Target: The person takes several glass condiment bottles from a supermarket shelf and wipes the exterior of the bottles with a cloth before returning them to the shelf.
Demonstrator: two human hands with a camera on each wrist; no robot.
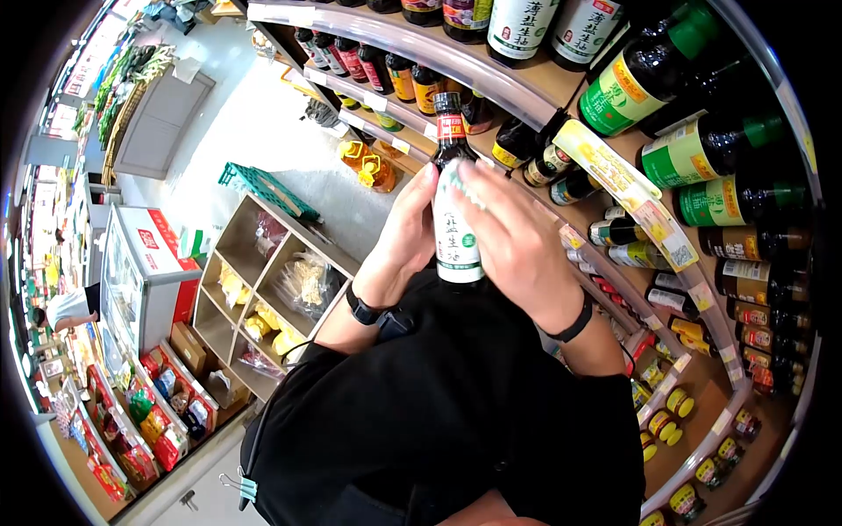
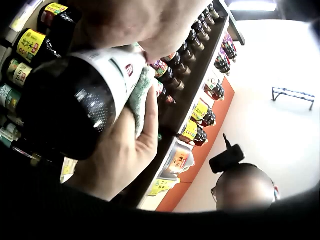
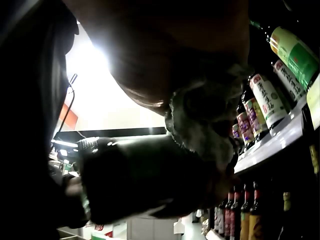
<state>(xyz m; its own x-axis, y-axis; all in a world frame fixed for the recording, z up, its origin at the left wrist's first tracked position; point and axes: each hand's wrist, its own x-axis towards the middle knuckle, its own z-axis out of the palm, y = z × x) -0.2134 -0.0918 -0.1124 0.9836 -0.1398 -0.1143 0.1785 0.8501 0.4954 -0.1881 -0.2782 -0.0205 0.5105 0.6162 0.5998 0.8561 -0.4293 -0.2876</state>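
Observation:
A dark soy sauce bottle (image 1: pixel 458 241) with a white label and red neck band is held upright in front of the chest in the head view. My left hand (image 1: pixel 406 223) grips it from the left side. Against its other side lies my right hand (image 1: pixel 519 230), slightly blurred, holding a pale green-white cloth (image 2: pixel 141 97) to the label. The left wrist view shows the bottle's black base and the cloth pinched under the right fingers (image 2: pixel 148 120). In the right wrist view, the cloth (image 3: pixel 200 122) bunches over the dim bottle.
Curved shelves (image 1: pixel 526 88) of sauce bottles rise ahead and to the right, close to the right hand. Green-labelled bottles (image 1: pixel 627 92) lie along the upper right. A compartment bin (image 1: pixel 263 289) of bagged goods stands left, near a white freezer (image 1: pixel 145 263).

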